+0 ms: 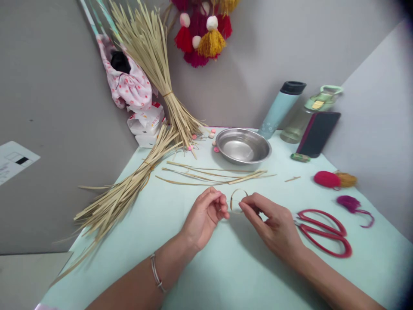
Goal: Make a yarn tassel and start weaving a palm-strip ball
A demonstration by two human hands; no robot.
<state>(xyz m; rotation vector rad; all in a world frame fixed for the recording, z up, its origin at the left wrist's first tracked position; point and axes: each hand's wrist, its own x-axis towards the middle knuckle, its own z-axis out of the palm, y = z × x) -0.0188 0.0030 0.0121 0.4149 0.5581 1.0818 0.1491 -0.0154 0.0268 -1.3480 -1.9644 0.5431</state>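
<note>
Near the middle of the pale green table, my right hand (pixel 269 219) pinches a small ring of thin straw (pixel 231 202) between thumb and fingertips. The ring stands roughly upright, with its left side near the fingers of my left hand (pixel 206 215). Those left fingers are curled with the palm turned up; whether they hold a fine strand is too small to tell. Beyond the hands lie several loose straw strips (pixel 200 175). Red-handled scissors (pixel 338 237) rest just right of my right hand, their blades mostly hidden behind it.
Two straw bundles (pixel 125 196) (pixel 161 77) are at the left. A metal bowl (pixel 243 148) sits at the back, with a blue bottle (pixel 280 110), a green bottle (pixel 298 122) and a phone (pixel 318 134) to its right. Red yarn (pixel 326 179) and purple yarn (pixel 348 203) lie at the right.
</note>
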